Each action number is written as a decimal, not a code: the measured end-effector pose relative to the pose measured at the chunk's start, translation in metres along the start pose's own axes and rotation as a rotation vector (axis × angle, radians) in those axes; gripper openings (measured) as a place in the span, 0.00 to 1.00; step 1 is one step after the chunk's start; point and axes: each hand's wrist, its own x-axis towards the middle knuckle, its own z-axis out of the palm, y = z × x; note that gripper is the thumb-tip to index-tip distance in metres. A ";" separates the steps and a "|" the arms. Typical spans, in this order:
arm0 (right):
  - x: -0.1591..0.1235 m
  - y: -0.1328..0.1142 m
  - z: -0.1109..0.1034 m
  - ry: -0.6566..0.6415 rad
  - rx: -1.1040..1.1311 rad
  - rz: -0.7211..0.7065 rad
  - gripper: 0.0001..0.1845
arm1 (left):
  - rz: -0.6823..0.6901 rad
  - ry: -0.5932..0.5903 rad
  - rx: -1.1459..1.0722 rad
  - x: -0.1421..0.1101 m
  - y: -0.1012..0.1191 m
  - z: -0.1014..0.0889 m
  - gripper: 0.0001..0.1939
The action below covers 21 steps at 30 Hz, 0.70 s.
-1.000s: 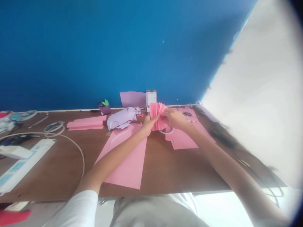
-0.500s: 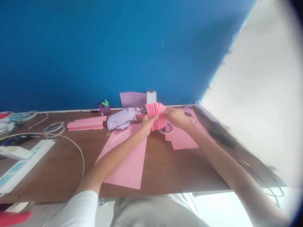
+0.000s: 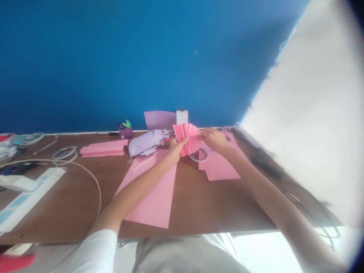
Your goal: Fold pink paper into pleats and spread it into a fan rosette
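A pleated pink paper fan (image 3: 187, 139), its folds spread out in a round shape, is held up over the middle of the table. My left hand (image 3: 176, 148) grips it from the left, thumb lying across the folds near its centre. Just right of the fan, my right hand (image 3: 214, 138) has its fingertips pinched together close to the fan's edge. Something thin and pale seems to run between those fingertips and the fan, too small to make out. Below the fan, a roll of tape (image 3: 206, 156) lies partly on pink paper sheets (image 3: 222, 168).
Left of centre are a large pink sheet (image 3: 153, 197), crumpled lavender paper (image 3: 146, 142) and folded pink paper (image 3: 104, 148). A purple pot (image 3: 125, 131), a propped phone-like screen (image 3: 182, 116) and a purple sheet (image 3: 159, 120) stand by the blue wall. A power strip (image 3: 34, 199) lies far left.
The fan has shifted slightly left with my left hand and looks more spread. My right hand has moved a little to the right, away from the fan's edge.
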 end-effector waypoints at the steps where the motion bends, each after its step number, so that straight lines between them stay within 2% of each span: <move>1: 0.000 0.000 -0.002 0.002 0.035 0.042 0.13 | -0.006 0.000 -0.009 0.000 0.000 0.000 0.26; 4: 0.001 0.001 -0.010 -0.035 0.183 0.123 0.11 | -0.014 -0.012 -0.023 0.000 0.001 -0.001 0.26; 10: 0.002 0.001 -0.027 -0.158 0.295 0.090 0.11 | -0.021 0.021 0.010 0.005 -0.004 -0.006 0.25; 14: 0.002 0.005 -0.029 -0.206 0.321 0.069 0.10 | -0.026 0.024 -0.024 0.010 -0.009 -0.011 0.26; 18: 0.000 0.013 -0.021 -0.149 0.332 0.141 0.12 | -0.052 0.008 -0.042 0.012 -0.012 -0.013 0.27; 21: 0.000 0.012 -0.009 -0.035 0.476 0.288 0.13 | -0.052 -0.024 0.000 0.009 -0.014 -0.013 0.26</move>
